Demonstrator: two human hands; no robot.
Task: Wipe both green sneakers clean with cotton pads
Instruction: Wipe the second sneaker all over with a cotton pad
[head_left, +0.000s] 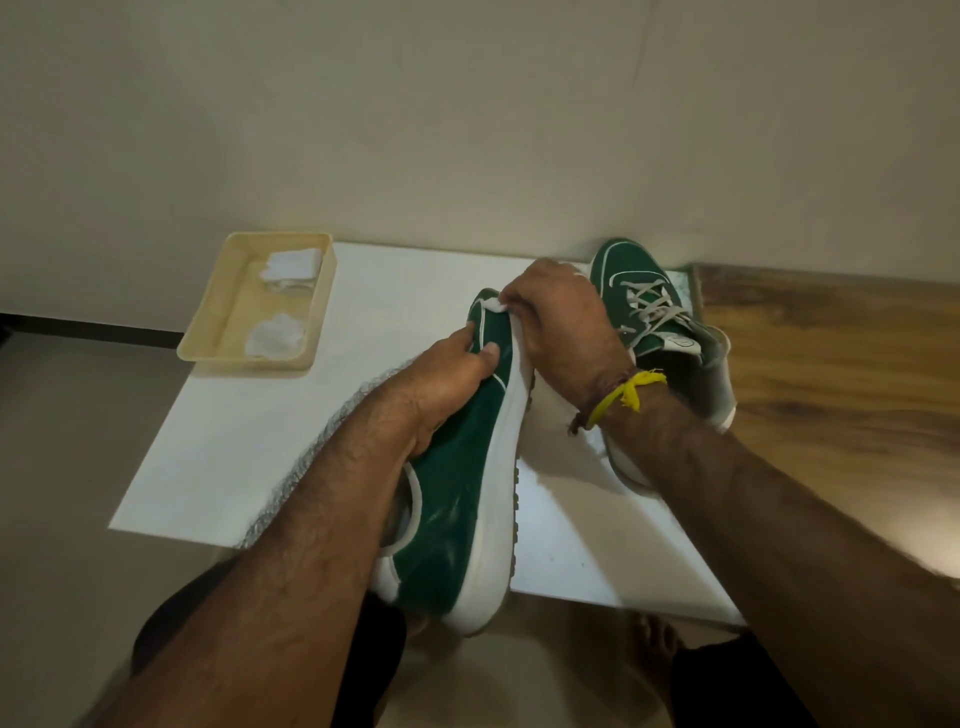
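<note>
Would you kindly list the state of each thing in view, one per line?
Held sneaker: lifted, tipped on its side, sole to the right.
Other sneaker: upright on the white sheet, laced.
Left hand: grips the held sneaker's upper.
Right hand: presses a cotton pad on the toe.
Tray: open, holding two heaps of pads.

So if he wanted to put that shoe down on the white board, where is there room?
Bare board lies between the tray and his left hand; another patch lies beyond, toward the wall. The right side is crowded: the held sneaker, right hand and second sneaker fill it.
</note>
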